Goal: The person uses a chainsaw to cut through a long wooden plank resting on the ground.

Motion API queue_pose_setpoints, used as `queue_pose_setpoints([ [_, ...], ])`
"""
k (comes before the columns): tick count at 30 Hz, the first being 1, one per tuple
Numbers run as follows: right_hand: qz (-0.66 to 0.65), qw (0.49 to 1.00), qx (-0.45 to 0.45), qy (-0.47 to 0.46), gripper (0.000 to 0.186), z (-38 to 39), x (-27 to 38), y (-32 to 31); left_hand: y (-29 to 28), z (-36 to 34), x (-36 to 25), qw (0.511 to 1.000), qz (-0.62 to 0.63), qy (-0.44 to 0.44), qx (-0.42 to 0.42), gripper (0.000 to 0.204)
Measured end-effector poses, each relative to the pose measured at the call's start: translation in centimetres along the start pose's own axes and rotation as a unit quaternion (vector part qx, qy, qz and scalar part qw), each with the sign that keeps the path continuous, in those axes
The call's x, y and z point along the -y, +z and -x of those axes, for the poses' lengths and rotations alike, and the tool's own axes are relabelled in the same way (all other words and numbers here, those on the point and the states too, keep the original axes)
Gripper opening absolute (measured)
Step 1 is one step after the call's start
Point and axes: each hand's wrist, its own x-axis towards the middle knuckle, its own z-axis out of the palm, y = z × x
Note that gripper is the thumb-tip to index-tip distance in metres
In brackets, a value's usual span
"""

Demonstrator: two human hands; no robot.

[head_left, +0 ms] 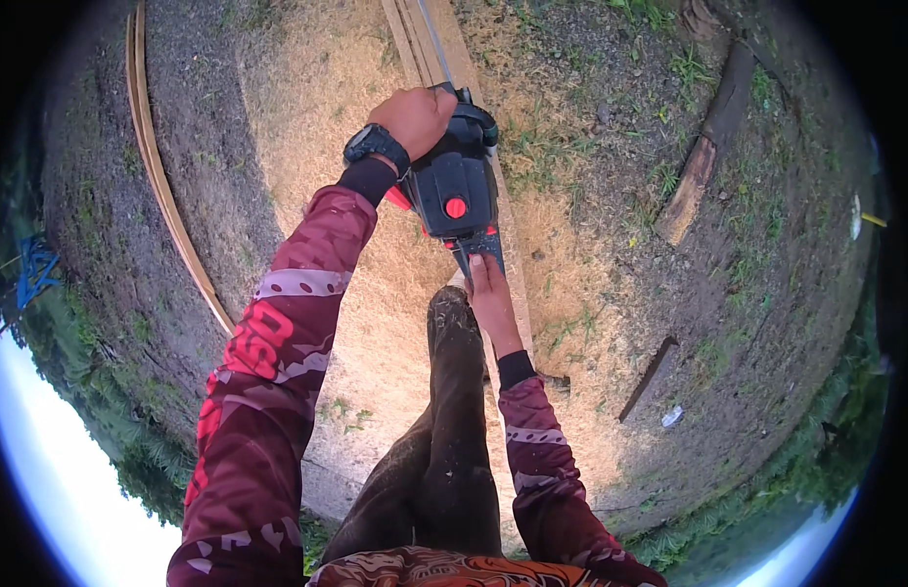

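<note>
Plank point(462, 54) runs out of view; fingers point(480, 274) partly hidden. Left hand point(415, 119) grips the chainsaw point(454, 181) at front; right hand point(493, 298) holds its rear handle point(489, 248).

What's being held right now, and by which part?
A chainsaw: the left hand holds it at the front, the right hand by the rear handle.

bold red lettering point(262, 339) stands on the maroon patterned left sleeve point(270, 399).
</note>
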Motion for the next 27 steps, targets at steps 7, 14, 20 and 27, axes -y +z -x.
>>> queue_pose_setpoints([
  [7,0.026,0.999,-0.022,0.012,0.039,-1.4,-0.4,0.2,0.0,-0.9,0.6,0.999,-0.038,0.035,-0.011,0.033],
  [14,0.034,0.999,-0.012,-0.041,0.039,-3.1,2.4,1.5,-2.5,-2.9,1.4,0.999,0.033,-0.042,-0.011,0.042],
  [20,0.026,0.999,-0.016,-0.028,0.039,-3.3,3.5,2.0,-2.4,-3.7,1.8,0.998,0.035,-0.056,-0.004,0.043],
  [27,0.023,1.000,-0.017,-0.006,0.036,-3.6,2.9,1.5,-1.1,-3.7,2.3,1.000,0.024,-0.020,-0.005,0.030],
])
